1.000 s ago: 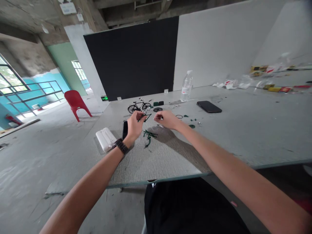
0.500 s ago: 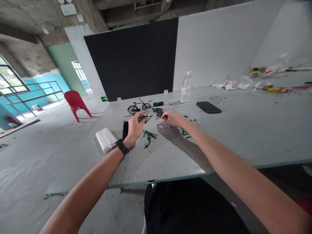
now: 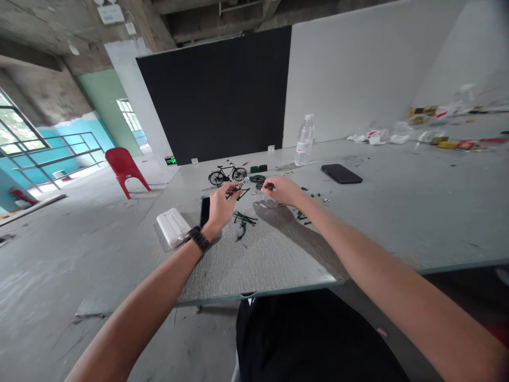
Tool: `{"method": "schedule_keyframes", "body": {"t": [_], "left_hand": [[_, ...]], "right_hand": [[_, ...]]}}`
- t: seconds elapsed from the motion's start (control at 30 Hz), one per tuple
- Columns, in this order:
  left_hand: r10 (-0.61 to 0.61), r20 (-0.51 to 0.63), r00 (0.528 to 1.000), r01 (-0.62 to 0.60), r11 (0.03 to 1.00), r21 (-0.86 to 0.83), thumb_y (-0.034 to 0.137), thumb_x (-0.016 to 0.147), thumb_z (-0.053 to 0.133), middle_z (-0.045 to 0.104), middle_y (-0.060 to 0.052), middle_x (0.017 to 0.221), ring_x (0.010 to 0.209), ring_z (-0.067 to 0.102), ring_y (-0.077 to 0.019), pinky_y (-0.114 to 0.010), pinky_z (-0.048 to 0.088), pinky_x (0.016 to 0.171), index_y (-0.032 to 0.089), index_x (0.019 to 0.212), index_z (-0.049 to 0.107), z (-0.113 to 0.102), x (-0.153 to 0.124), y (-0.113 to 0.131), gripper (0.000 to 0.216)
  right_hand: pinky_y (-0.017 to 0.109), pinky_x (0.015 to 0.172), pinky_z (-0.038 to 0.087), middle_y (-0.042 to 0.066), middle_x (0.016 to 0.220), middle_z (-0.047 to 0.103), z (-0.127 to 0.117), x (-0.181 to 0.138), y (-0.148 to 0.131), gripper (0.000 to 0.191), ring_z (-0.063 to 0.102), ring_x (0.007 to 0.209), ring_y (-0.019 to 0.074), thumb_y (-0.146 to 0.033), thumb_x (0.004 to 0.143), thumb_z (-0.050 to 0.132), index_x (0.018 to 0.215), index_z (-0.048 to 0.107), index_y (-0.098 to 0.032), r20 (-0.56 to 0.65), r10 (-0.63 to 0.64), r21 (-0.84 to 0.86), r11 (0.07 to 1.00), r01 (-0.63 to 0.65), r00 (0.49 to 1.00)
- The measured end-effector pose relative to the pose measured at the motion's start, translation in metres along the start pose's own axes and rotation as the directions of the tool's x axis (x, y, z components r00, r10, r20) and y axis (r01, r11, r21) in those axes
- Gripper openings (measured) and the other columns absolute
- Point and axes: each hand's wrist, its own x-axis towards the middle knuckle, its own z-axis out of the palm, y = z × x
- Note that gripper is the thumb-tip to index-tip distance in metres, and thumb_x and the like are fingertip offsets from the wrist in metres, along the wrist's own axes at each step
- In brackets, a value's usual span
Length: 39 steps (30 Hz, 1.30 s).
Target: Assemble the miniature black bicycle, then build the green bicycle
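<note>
My left hand (image 3: 222, 206), with a dark watch on its wrist, is closed on a small green model bicycle frame (image 3: 244, 194) that has a silvery slotted piece at its top. Just to the right, my right hand (image 3: 278, 190) is pinched above the table; whatever its fingertips hold is too small to make out. Thin metal parts (image 3: 267, 206) lie beneath it. Loose green model parts (image 3: 243, 223) rest nearer to me, between the hands. Behind the hands stand a finished black model bicycle (image 3: 227, 174) and loose dark wheels (image 3: 258, 179).
A white case (image 3: 173, 227) and a partly covered dark phone (image 3: 204, 211) lie left of my left hand. On the right are more green pieces (image 3: 301, 215), another phone (image 3: 341, 173) and a water bottle (image 3: 305, 141). Wrappers (image 3: 457, 145) litter the far right.
</note>
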Motion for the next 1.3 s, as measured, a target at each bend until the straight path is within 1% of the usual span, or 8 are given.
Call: {"method": "schedule_keyframes", "body": {"t": [0.13,0.3,0.5,0.6,0.9,1.07,1.17,1.3], "left_hand": [[-0.001,0.003,1.0,0.001,1.0,0.014,0.019,0.092,0.074,0.08,-0.005,0.102,0.093,0.074,-0.0208,-0.037,0.057,0.088,0.023,0.107,0.074,0.0,0.0,0.0,0.016],[0.002,-0.002,1.0,-0.002,1.0,0.023,0.02,0.093,0.072,0.08,-0.005,0.106,0.094,0.074,-0.0209,-0.036,0.056,0.087,0.023,0.109,0.074,0.0,0.0,-0.002,0.016],[-0.012,0.006,1.0,0.012,0.999,0.035,0.02,0.093,0.072,0.08,-0.005,0.103,0.092,0.073,-0.0205,-0.035,0.055,0.086,0.023,0.109,0.074,0.0,0.001,-0.002,0.016],[-0.017,0.004,1.0,0.017,1.0,0.025,0.018,0.092,0.071,0.08,-0.005,0.102,0.092,0.073,-0.0203,-0.035,0.055,0.087,0.023,0.108,0.074,0.0,0.0,0.0,0.016],[-0.03,0.012,0.999,0.03,0.999,0.026,0.019,0.093,0.07,0.08,-0.006,0.1,0.093,0.074,-0.0208,-0.035,0.056,0.086,0.023,0.108,0.074,-0.002,-0.001,0.004,0.015],[-0.01,0.006,1.0,0.01,0.999,0.032,0.019,0.093,0.071,0.08,-0.005,0.101,0.093,0.073,-0.0205,-0.036,0.055,0.087,0.023,0.107,0.074,-0.001,-0.001,0.002,0.016],[-0.01,0.004,1.0,0.01,0.999,0.046,0.02,0.092,0.072,0.08,-0.005,0.1,0.092,0.073,-0.0205,-0.036,0.055,0.087,0.023,0.108,0.074,-0.001,-0.001,0.002,0.016],[-0.006,0.006,1.0,0.006,0.999,0.05,0.021,0.092,0.072,0.08,-0.005,0.099,0.091,0.072,-0.0206,-0.036,0.055,0.085,0.022,0.108,0.074,-0.002,0.0,0.003,0.015]], "right_hand": [[0.037,0.07,0.044,0.013,0.094,0.075,-0.002,0.0,-0.001,0.026,0.064,0.079,0.0222,-0.038,0.093,0.058,0.086,0.074,-0.018,0.037,-0.056,0.02,0.998,0.055,0.998],[0.034,0.069,0.045,0.01,0.096,0.076,0.01,-0.003,-0.022,0.028,0.066,0.081,0.0218,-0.045,0.094,0.061,0.093,0.075,-0.021,0.128,-0.148,0.069,0.988,0.14,0.981],[0.033,0.068,0.043,0.009,0.087,0.075,0.03,-0.009,-0.046,0.017,0.065,0.073,0.0204,-0.035,0.093,0.065,0.095,0.076,-0.022,0.219,-0.197,0.084,0.98,0.183,0.956],[0.032,0.068,0.042,0.009,0.085,0.075,0.035,-0.012,-0.053,0.018,0.064,0.073,0.0204,-0.034,0.094,0.065,0.097,0.076,-0.021,0.228,-0.204,0.084,0.978,0.19,0.952],[0.03,0.064,0.041,0.007,0.086,0.075,0.037,-0.014,-0.058,0.02,0.064,0.072,0.0195,-0.036,0.094,0.066,0.104,0.078,-0.023,0.267,-0.195,0.083,0.98,0.179,0.944],[0.031,0.063,0.042,0.011,0.091,0.075,0.036,-0.014,-0.057,0.025,0.066,0.078,0.022,-0.036,0.093,0.067,0.109,0.073,-0.018,0.235,-0.116,0.038,0.993,0.11,0.965],[0.032,0.06,0.04,0.012,0.088,0.074,0.035,-0.015,-0.057,0.027,0.065,0.073,0.0229,-0.043,0.091,0.068,0.1,0.073,-0.018,0.234,-0.068,-0.007,0.997,0.072,0.97],[0.034,0.058,0.037,0.011,0.079,0.072,0.034,-0.016,-0.058,0.026,0.062,0.066,0.0207,-0.039,0.093,0.064,0.079,0.07,-0.019,0.233,-0.035,-0.049,0.998,0.048,0.972]]}}
